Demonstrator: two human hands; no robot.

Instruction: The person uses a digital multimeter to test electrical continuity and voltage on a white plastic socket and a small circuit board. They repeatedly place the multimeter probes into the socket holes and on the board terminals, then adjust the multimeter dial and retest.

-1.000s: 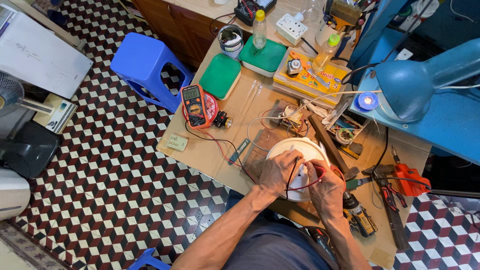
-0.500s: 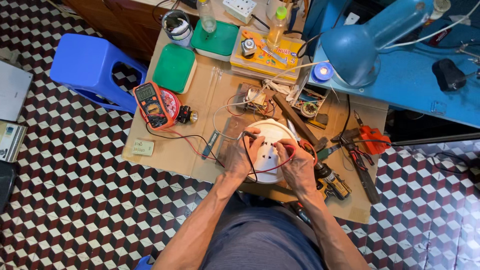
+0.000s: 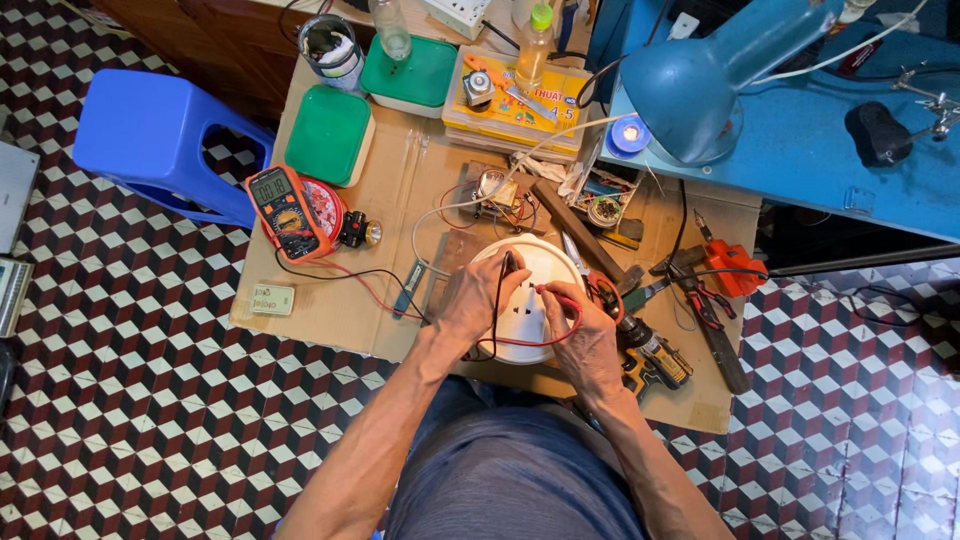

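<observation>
Seen from above, a person sits at a low cardboard-covered counter point(image 3: 330, 310) on a checkered tile floor point(image 3: 130, 420), with a blue plastic stool point(image 3: 150, 145) to the left and a large blue desk lamp point(image 3: 700, 85) to the right. At the middle of the counter, directly before the person, lies a round white appliance point(image 3: 530, 300). Both hands rest on it: the left hand point(image 3: 475, 300) pinches a black test probe point(image 3: 506, 266) and the right hand point(image 3: 585, 335) pinches a red test probe point(image 3: 552, 293), both tips touching the white face. Their leads run left to an orange multimeter point(image 3: 285, 210). This looks like an electrical check in progress; reading it would call for holding both tips steady. Farther back, a yellow tray point(image 3: 510, 110) carries small parts and a bottle, a green lidded box point(image 3: 330, 135) is closed, and a cup point(image 3: 328, 45) holds contents too small to tell.
</observation>
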